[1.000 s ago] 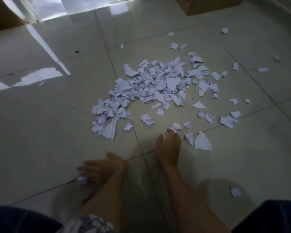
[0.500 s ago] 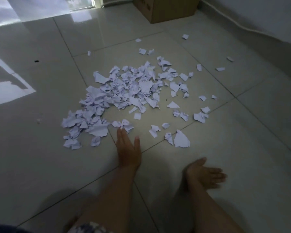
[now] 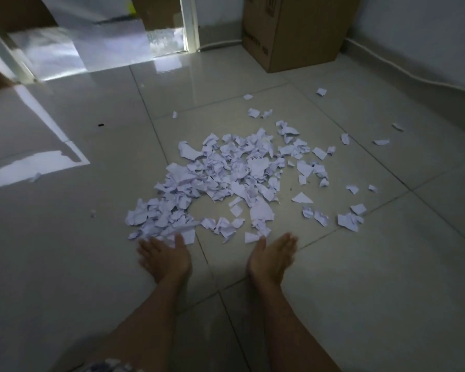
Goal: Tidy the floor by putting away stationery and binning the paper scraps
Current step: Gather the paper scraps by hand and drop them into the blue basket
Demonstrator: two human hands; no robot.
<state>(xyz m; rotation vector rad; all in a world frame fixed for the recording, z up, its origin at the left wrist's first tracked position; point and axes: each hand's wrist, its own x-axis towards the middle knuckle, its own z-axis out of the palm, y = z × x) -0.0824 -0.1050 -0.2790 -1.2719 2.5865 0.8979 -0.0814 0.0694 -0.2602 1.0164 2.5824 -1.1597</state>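
Note:
A heap of torn white paper scraps (image 3: pixel 234 178) lies on the pale tiled floor (image 3: pixel 65 264). Loose scraps (image 3: pixel 349 221) are scattered to its right and behind it. My left hand (image 3: pixel 164 257) lies flat on the floor with straight fingers, its tips touching the near left edge of the heap. My right hand (image 3: pixel 273 257) stands on its edge, fingers straight, just behind a few scraps at the near middle of the heap. Neither hand holds anything. No stationery is in view.
A cardboard box (image 3: pixel 295 30) stands at the back against the wall (image 3: pixel 427 36). A white cable (image 3: pixel 403 72) runs along the wall's foot. A doorway with bright light (image 3: pixel 105 49) is at the back left. A single scrap (image 3: pixel 35 177) lies far left.
My right hand has swung in from the right to the heap's near edge. My left hand has slid left along the heap's near edge, pushing scraps together. The camera has tilted up.

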